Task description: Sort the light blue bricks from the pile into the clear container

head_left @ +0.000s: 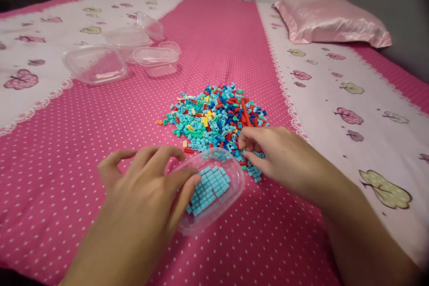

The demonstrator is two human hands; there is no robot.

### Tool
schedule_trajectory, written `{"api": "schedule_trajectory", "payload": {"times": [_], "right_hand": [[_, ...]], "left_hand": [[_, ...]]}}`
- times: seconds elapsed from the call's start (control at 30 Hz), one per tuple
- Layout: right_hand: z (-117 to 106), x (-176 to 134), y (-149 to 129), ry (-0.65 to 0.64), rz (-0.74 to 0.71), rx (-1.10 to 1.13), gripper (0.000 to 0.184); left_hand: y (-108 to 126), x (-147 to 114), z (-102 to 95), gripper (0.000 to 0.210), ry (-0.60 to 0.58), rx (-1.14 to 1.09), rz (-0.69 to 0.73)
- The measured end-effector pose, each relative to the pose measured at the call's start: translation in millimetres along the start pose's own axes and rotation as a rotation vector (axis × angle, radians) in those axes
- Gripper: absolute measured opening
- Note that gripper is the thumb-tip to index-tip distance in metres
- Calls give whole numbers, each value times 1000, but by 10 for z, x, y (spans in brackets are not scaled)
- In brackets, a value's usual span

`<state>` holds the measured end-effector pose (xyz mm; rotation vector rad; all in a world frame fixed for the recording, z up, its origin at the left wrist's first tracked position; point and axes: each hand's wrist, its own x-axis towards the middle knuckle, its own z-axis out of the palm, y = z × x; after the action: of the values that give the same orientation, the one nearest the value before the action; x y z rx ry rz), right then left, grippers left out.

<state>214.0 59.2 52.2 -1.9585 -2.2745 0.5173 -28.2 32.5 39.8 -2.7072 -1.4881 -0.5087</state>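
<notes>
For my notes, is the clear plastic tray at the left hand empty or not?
Not empty: a patch of light-blue building bricks shows inside the clear plastic tray.

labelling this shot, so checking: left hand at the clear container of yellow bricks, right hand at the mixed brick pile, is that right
Wrong colour: the head view shows light blue bricks, not yellow, in the clear container. The rest stands.

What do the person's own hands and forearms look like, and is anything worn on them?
The left hand and right hand are slender and ungloved, with no rings visible. The left forearm and right forearm look bare where they show, without sleeve, watch or bracelet.
</notes>
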Motion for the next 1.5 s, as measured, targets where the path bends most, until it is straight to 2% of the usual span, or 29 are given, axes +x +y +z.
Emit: {"api": "schedule_trajectory", "payload": {"times": [0.1, 0.2, 0.27, 0.37, 0.47, 0.57, 0.67, 0.77, 0.9, 0.97, 1.2, 1.37, 1.5], "right_hand": [[-14, -14, -28, 52, -42, 268, 12], [-3, -20, -82, -50, -157, 560, 10], [12, -13, -94, -102, -223, 673, 7], [22, 11, -70, -99, -267, 733, 7], [12, 28, -32, -126, -283, 747, 8], [13, 30, -20, -148, -316, 761, 10], [34, 30, -43, -129, -291, 786, 10], [52, 35, -92, -53, -238, 718, 11], [92, 58, -156, 136, -229, 492, 12], [125, 70, -174, 185, -242, 410, 11], [191, 57, -200, 233, -320, 255, 9], [216, 55, -236, 232, -311, 246, 9], [239, 71, -225, 251, -321, 230, 7]], "left_hand": [[16, 63, -9, 29, 47, -21, 26], [91, 149, -3, 21, 75, -7, 63], [168, 212, 3, 20, 109, 8, 78], [276, 305, 15, 13, 188, -3, 81], [319, 374, 27, 14, 219, 11, 91], [297, 398, 14, 18, 212, 18, 120], [248, 394, -25, 16, 182, 21, 105], [217, 387, -47, 10, 174, -4, 25], [205, 369, -9, 7, 113, -37, -65], [182, 343, 11, 6, 89, -36, -72], [78, 249, -57, 10, 59, 5, -47], [157, 256, -66, 10, 18, 10, -62], [195, 268, -22, 11, 46, 20, -80]]}}
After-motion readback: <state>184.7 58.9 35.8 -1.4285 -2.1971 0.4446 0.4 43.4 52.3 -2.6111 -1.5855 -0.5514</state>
